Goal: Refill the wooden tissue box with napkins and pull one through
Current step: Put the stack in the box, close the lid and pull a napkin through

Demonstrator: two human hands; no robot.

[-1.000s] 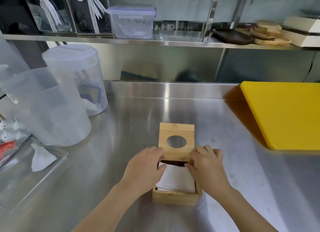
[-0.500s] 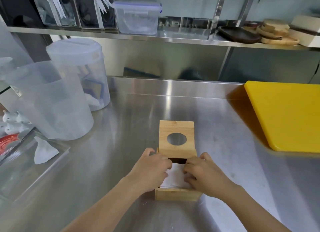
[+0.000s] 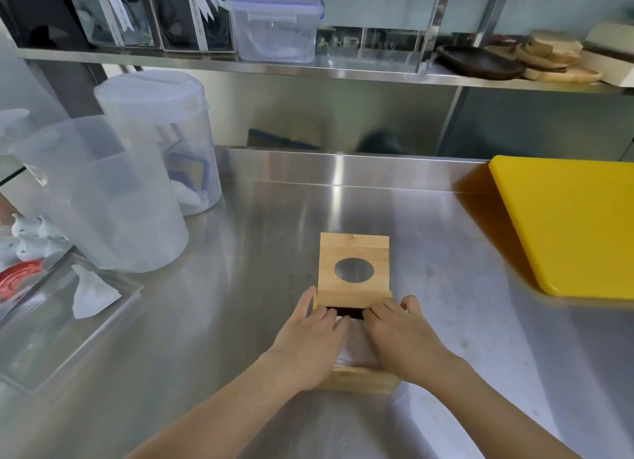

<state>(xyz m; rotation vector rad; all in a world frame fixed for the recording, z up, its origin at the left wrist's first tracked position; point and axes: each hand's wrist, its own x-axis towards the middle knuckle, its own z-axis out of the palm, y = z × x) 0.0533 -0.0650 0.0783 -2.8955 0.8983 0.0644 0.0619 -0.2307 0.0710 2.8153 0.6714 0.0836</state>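
Box: the light wooden tissue box [image 3: 363, 381] is sitting on the shiny steel surface [image 3: 260, 321], well left of the yellow cutting board [image 3: 569, 225] | Lid: its sliding wooden lid with the oval hole [image 3: 354, 270] is lying half open, pointing away from the person | Hands: the left hand [image 3: 305, 342] and right hand [image 3: 404, 338] are lying flat, fingers loose, pressing the white napkins [image 3: 356, 349] just under them, gripping nothing | Next: both are equally near the lid.

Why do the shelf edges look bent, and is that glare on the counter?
Head view: the wide-angle lens bows the shelf and its posts; bright streaks of reflected light run down the steel counter; the yellow board's near edge looks smeared; the wooden box stays fairly sharp.
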